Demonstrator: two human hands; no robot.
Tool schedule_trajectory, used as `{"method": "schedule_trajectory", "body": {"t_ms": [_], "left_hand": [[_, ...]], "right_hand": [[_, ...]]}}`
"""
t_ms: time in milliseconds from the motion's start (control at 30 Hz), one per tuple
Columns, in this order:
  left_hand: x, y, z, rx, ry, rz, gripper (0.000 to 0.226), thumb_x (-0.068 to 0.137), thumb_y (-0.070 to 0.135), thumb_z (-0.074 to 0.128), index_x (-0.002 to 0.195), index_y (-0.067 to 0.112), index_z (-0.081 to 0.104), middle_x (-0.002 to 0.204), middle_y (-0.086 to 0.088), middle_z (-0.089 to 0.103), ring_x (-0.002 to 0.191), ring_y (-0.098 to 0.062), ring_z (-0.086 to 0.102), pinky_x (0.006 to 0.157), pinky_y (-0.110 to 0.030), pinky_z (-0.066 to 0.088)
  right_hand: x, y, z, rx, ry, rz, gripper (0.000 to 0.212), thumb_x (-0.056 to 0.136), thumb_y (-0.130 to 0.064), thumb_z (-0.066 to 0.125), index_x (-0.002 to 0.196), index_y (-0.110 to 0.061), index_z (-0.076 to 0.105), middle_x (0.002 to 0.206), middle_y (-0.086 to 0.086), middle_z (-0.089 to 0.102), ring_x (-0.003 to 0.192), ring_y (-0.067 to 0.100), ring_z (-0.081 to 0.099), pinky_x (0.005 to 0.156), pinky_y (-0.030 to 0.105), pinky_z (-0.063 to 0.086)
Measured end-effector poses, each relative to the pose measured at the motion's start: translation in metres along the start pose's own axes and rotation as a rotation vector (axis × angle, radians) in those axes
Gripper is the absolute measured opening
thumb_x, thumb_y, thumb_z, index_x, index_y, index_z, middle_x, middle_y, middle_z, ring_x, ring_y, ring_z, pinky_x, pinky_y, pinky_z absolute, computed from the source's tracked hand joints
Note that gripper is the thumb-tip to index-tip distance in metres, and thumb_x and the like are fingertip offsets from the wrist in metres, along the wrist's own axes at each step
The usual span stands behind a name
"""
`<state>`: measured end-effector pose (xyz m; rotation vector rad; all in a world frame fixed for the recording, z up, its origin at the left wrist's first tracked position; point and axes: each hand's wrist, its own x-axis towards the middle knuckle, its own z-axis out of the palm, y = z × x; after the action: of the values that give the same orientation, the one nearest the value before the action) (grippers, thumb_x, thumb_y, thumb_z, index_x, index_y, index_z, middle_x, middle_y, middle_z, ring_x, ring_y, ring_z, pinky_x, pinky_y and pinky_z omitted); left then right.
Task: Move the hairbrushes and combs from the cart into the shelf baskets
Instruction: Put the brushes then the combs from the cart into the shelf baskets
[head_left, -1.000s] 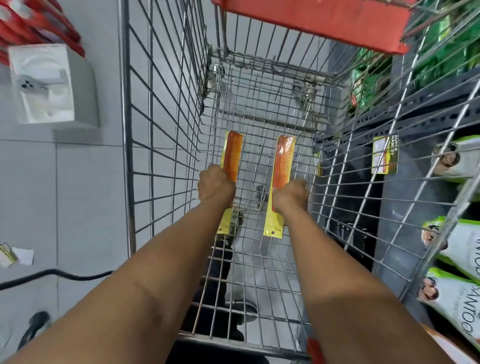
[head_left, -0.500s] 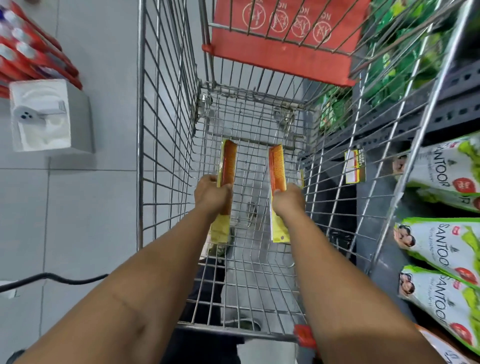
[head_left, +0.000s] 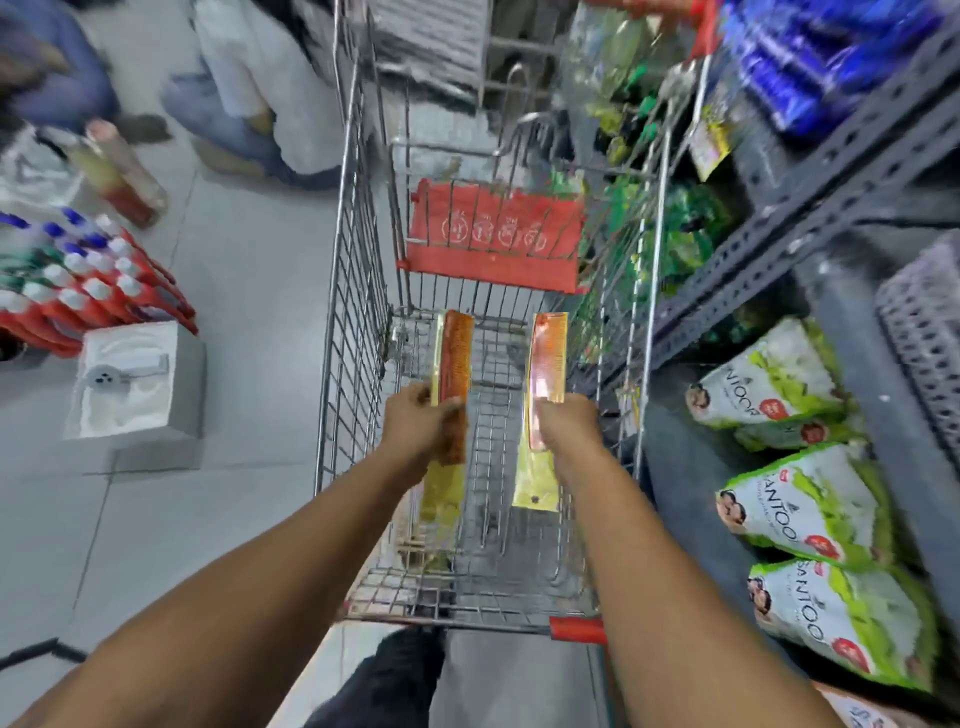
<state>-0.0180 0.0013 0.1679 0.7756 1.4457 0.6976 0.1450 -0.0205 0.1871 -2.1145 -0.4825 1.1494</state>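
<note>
My left hand (head_left: 418, 428) grips an orange comb (head_left: 453, 353) in a yellow sleeve, held upright over the wire cart (head_left: 353, 322). My right hand (head_left: 569, 423) holds a second orange comb (head_left: 546, 364) in the same kind of packaging, parallel to the first. Both combs hang above the cart's floor, which looks bare beneath them. A grey perforated shelf basket (head_left: 922, 332) shows at the right edge on the metal shelving.
The cart has a red child-seat flap (head_left: 493, 234) at its far end. Grey shelving (head_left: 810, 197) on the right carries green-and-white packets (head_left: 810, 504) and blue packs. Red bottles (head_left: 78, 286) and a white box (head_left: 137, 379) sit on the floor at left. People crouch at upper left.
Both hands have lifted the combs higher above the cart floor. My view has tilted up, bringing the shelves, the basket and people ahead into sight.
</note>
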Motion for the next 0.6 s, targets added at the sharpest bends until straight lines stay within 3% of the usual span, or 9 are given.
{"method": "schedule_trajectory", "body": {"t_ms": [100,233,400,533,600], "left_hand": [[-0.025,0.033,0.005,-0.002,-0.031,0.091,0.016,0.088,0.006,0.065,0.103,0.002,0.066,0.074,-0.008,0.069,0.057,-0.015,0.068,0.05,-0.029,0.053],[-0.062,0.077,0.016,-0.038,-0.138,0.182,0.011,0.087,0.004,0.067,0.097,0.005,0.068,0.077,-0.009,0.071,0.062,-0.018,0.071,0.051,-0.028,0.056],[-0.113,0.117,0.047,0.002,-0.25,0.29,0.003,0.084,0.003,0.068,0.083,0.005,0.069,0.07,-0.012,0.069,0.062,-0.022,0.067,0.05,-0.028,0.054],[-0.161,0.13,0.082,0.055,-0.394,0.312,0.005,0.085,0.003,0.068,0.087,-0.001,0.07,0.072,-0.013,0.067,0.061,-0.021,0.064,0.047,-0.027,0.052],[-0.187,0.133,0.103,0.063,-0.46,0.321,0.003,0.085,0.001,0.067,0.084,0.0,0.069,0.071,-0.014,0.065,0.057,-0.02,0.062,0.047,-0.027,0.052]], "right_hand": [[-0.023,-0.023,-0.025,0.084,0.001,-0.047,0.017,0.085,-0.008,0.055,0.098,-0.005,0.065,0.064,0.003,0.054,0.051,0.017,0.049,0.049,0.024,0.038],[-0.057,-0.048,-0.071,0.2,-0.06,-0.036,0.011,0.085,-0.007,0.053,0.075,-0.011,0.056,0.067,0.007,0.048,0.06,0.02,0.046,0.062,0.034,0.039],[-0.103,-0.063,-0.13,0.392,-0.092,-0.081,0.007,0.089,-0.007,0.054,0.094,-0.004,0.059,0.083,0.018,0.056,0.075,0.029,0.058,0.076,0.046,0.049],[-0.145,-0.053,-0.188,0.54,-0.058,-0.139,0.009,0.092,-0.008,0.053,0.087,-0.002,0.059,0.072,0.017,0.057,0.07,0.032,0.061,0.075,0.054,0.053],[-0.167,-0.043,-0.219,0.574,-0.001,-0.172,0.01,0.092,-0.007,0.052,0.095,0.0,0.059,0.073,0.017,0.058,0.069,0.032,0.062,0.07,0.049,0.053]]}}
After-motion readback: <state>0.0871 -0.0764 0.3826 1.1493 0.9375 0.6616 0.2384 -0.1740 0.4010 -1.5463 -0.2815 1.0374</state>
